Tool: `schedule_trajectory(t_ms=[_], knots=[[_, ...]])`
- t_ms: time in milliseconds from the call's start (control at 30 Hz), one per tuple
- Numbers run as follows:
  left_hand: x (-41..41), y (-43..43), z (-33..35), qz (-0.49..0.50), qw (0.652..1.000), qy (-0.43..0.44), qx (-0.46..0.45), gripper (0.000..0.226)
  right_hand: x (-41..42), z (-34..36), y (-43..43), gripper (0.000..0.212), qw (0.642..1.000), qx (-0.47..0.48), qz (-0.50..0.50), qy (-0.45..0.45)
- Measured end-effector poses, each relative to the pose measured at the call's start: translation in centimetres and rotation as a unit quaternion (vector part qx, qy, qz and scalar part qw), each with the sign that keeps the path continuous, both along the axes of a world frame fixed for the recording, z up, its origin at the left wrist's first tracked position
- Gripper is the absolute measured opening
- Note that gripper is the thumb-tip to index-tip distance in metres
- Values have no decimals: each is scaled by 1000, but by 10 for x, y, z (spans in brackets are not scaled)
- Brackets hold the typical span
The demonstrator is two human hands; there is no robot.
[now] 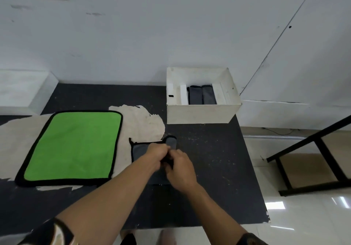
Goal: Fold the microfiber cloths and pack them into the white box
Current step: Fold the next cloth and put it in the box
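While both hands [157, 154] [181, 167] pinch one grey cloth [138, 151], the white box [201, 113] holds two cloths [194, 95] [209, 95].

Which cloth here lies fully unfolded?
The green cloth, flat on the table. The grey cloth held by left hand and right hand is partly rolled; two folded cloths sit in the white box.

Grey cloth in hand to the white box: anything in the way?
Nothing visible. Bare table lies between the grey cloth, held by the left hand and right hand, and the open box. Two grey rolls sit mid-box; the green cloth lies off left.
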State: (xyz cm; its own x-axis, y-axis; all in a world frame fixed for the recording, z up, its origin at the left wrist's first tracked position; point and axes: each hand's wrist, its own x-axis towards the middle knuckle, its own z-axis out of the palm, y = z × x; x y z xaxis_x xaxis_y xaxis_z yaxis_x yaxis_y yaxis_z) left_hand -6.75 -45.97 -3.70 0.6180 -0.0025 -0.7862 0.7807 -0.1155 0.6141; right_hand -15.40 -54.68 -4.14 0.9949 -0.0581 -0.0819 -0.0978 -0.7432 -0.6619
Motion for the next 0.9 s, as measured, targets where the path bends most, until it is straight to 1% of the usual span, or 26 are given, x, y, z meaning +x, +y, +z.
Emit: schedule_trajectory(t_ms=[100,167,233,333,400,467,600,700,733,800,833,900], knots=[[6,12,-7,4,997,-35,70,16,-8,-8,10,40,997,-73,-15,-36],[8,22,-9,2,994,-55,99,21,-11,-16,15,41,994,-107,-28,-24],[6,34,-10,-8,990,-81,111,23,-14,-24,17,37,992,-115,-41,2],[2,56,-13,-51,972,-131,190,22,-15,-32,22,28,992,-115,-48,22],[0,71,-18,-72,957,-157,235,23,-14,-38,27,36,992,-117,-37,36],[-1,84,-28,-80,950,-179,243,24,-14,-41,31,41,992,-119,-19,46],[3,100,-42,-95,948,-201,230,24,-13,-46,33,34,991,-115,21,61],[3,108,-49,-138,947,-192,219,22,-11,-49,33,37,988,-129,49,68],[1,111,-52,-156,951,-175,202,25,-11,-50,34,39,986,-136,57,74],[-1,116,-55,-211,948,-154,182,43,-11,-50,33,41,983,-145,69,84],[-2,119,-55,-243,938,-158,189,51,-11,-50,32,42,983,-148,74,85],[-2,122,-56,-269,922,-188,207,57,-9,-48,32,41,983,-150,80,76]])
